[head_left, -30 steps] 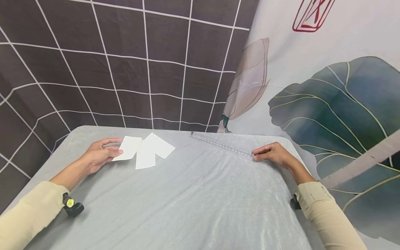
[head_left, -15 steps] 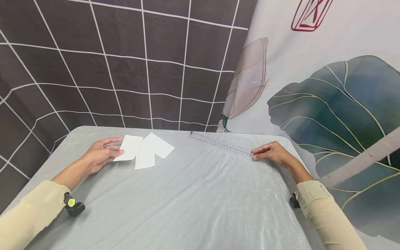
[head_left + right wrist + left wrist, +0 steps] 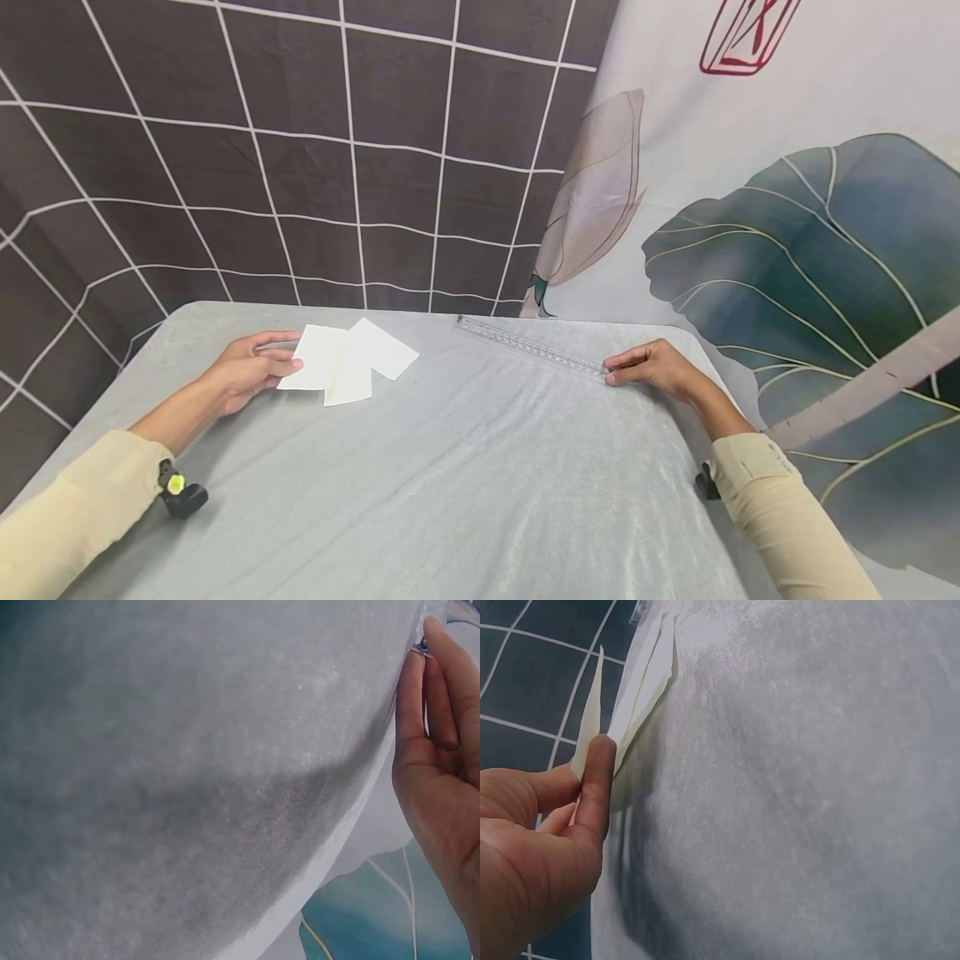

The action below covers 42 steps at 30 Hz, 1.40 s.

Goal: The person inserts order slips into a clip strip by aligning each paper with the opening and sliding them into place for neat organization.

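Held paper [image 3: 311,358]: white, over the left part of the cloth, its left edge pinched between thumb and fingers of the left hand [image 3: 251,371]. In the left wrist view it sits apart from two more slips lying beyond it. From the head it covers part of the middle paper [image 3: 351,382]; the far paper [image 3: 388,350] fans off to the right, its near corner meeting the middle one. Whether the held paper touches either one, cannot tell.

Clear ruler [image 3: 532,343], right of the papers and well apart from them: slants from near the back edge of the table down to the right hand [image 3: 656,368], thumb and fingers pinching its near end. Whether that end is lifted, cannot tell.

Under all, a grey cloth [image 3: 450,475] with soft creases. Black wrist camera [image 3: 184,500] at the left cuff; another dark one partly behind the right cuff [image 3: 753,462]. Behind the table, a dark curtain [image 3: 300,167] with white grid lines; to the right, a pale hanging [image 3: 690,117] printed with large leaves.
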{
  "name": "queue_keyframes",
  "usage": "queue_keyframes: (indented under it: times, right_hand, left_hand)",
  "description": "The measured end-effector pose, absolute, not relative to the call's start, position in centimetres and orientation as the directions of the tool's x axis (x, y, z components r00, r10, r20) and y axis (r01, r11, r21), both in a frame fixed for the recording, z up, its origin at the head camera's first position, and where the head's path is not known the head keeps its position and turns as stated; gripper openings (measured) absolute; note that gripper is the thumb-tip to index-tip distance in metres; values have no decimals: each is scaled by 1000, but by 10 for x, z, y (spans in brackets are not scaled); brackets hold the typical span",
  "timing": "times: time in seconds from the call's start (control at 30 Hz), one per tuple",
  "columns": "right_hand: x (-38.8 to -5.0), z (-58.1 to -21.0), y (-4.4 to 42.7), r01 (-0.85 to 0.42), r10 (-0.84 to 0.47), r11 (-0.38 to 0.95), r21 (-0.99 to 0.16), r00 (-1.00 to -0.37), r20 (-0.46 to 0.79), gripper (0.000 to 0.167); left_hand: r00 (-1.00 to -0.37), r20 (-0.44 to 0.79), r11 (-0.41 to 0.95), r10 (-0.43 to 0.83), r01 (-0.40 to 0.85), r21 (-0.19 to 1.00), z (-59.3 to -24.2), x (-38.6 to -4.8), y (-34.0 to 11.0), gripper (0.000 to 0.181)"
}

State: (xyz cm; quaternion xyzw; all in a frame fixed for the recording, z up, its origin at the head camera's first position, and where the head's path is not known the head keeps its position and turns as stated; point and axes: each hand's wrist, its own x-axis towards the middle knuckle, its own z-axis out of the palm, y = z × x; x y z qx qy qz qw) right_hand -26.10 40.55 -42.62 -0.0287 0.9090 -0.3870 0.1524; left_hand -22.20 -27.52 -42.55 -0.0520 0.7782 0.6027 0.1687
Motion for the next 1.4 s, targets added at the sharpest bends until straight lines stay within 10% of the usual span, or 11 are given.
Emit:
queue_keyframes:
  times: [1.4]
  right_hand:
    - [-259,-426,403,70,-169,683,-727,-953,-250,43]
  left_hand:
    - [-937,-324,242,132,-286,927,-423,-225,-260,80]
